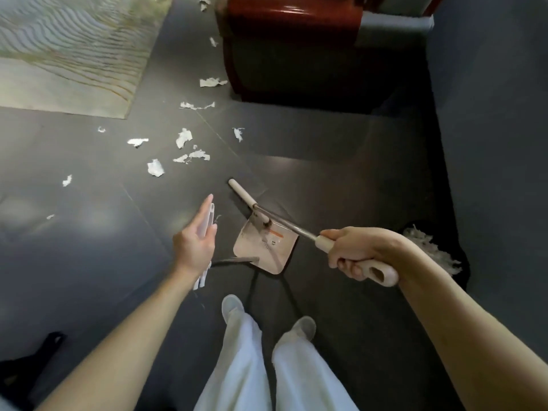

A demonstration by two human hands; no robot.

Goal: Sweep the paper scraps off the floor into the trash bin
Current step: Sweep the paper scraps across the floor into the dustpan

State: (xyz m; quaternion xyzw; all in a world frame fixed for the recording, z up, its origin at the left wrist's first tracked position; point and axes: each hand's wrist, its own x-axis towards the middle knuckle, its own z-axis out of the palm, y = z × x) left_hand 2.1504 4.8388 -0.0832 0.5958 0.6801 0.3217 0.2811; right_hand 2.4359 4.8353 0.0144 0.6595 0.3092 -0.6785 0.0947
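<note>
Nearest, the right hand (353,256) curls its fingers round a cream handle (382,274) whose metal shaft runs to the beige dustpan (264,250). The left hand (194,235) hovers flat, fingers straight. Paper scraps (184,137) lie scattered ahead, well apart from the pan and unswept. I judge the tools are being readied; next the pan must go down beside the scraps. The pan's label is too blurred to read.

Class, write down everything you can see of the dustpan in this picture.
The dustpan is pale pink and plastic-looking, with rounded corners, an orange mark and small print. A metal shaft joins its top edge and runs to a cream grip held by the right hand. It is down by the dark floor, ahead of the feet, beside the open left hand, which does not touch it. It looks empty.
</note>
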